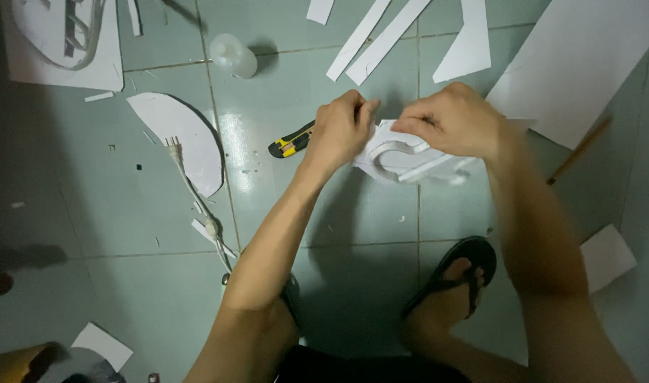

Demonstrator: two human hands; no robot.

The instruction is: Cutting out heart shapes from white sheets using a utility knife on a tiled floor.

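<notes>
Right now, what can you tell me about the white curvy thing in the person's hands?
The white curved foam-board cutout looks like stiff, thick sheet with a C-shaped slot cut through it, showing pale layered edges. It is held above the green tiled floor, tilted a little. The left hand pinches its left top edge, and the right hand grips its top from the other side. Its right end is blurred.

Dim, cool light falls from above onto the glossy pale-green tiled floor (161, 213), leaving a soft glare patch left of centre, heavy shadow along the left edge and under the arms, and motion blur on the right hand (455, 120).
</notes>
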